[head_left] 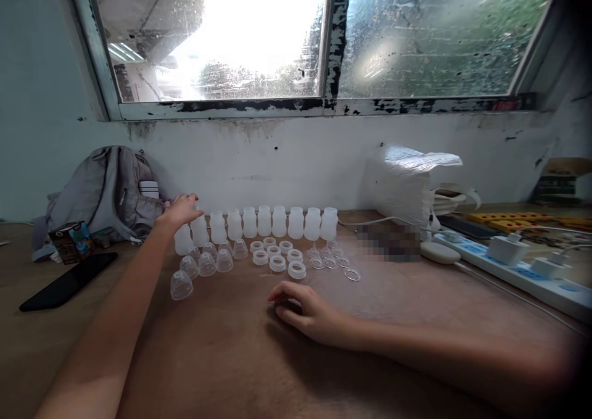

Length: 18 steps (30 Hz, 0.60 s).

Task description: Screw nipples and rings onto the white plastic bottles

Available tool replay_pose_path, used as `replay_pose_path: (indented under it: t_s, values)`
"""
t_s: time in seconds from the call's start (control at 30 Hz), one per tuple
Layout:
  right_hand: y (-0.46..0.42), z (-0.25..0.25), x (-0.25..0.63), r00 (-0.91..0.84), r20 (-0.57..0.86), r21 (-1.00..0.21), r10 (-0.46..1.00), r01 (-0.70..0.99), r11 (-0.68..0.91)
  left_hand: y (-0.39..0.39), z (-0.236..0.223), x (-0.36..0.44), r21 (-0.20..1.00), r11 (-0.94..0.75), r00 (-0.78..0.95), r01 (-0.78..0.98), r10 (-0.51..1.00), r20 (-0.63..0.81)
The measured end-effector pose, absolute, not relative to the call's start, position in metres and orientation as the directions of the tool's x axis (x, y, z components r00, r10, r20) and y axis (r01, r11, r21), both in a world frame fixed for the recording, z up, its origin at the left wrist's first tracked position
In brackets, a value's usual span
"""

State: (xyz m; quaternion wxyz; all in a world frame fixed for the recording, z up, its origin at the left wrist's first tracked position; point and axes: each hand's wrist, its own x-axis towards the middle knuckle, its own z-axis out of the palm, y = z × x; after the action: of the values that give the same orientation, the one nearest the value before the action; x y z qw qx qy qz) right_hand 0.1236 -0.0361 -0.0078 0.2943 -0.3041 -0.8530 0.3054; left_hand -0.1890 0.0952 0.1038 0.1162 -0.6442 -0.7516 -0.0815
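A row of frosted, waisted plastic bottles (pixel 278 223) stands upright along the back of the table. Over the leftmost ones reaches my left hand (pixel 181 210), its thumb and fingers apart by the top of a bottle (pixel 199 229); I cannot tell whether it touches. My right hand (pixel 309 311) rests near the table's middle, loosely curled, a gap between thumb and fingers and nothing held. In front of the bottles are clear dome caps (pixel 181 286), white screw rings (pixel 296 271) and thin clear discs (pixel 352 274), several of each.
At the left lie a grey backpack (pixel 108 190), a small box (pixel 71 241) and a black phone (pixel 69 281). To the right are a white power strip (pixel 522 271) with chargers, a white oval device (pixel 440 252), cables and a white bag (pixel 404 187). A wall with a window stands behind.
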Motion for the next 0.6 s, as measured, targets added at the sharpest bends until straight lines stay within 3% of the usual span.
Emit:
replay_pose_path:
  t_s: [0.1, 0.23, 0.33, 0.47, 0.6]
  values:
    - [-0.034, -0.01, 0.123, -0.641, 0.33, -0.712, 0.693, 0.313, 0.629, 0.091, 0.111, -0.182, -0.047, 0.102, -0.08, 0.994, 0.937, 0.339]
    - [-0.019, -0.007, 0.13, -0.6, 0.389, -0.656, 0.699, 0.353, 0.667, 0.083, 0.116, -0.153, -0.072, -0.11, 0.13, 0.991, 0.893, 0.43]
    - [0.002, 0.0, 0.151, -0.518, 0.508, -0.507, 0.689, 0.466, 0.725, 0.072, 0.099, -0.113, -0.139, -0.386, 0.404, 0.912, 0.789, 0.463]
    - [0.024, 0.011, 0.201, -0.537, 0.587, -0.191, 0.606, 0.635, 0.748, 0.041, 0.052, -0.056, -0.284, -0.711, 0.763, 0.644, 0.566, 0.313]
    - [0.028, 0.018, 0.248, -0.392, 0.412, 0.004, 0.822, 0.903, 0.429, 0.015, 0.017, -0.019, -0.322, -0.764, 0.824, 0.559, 0.469, 0.318]
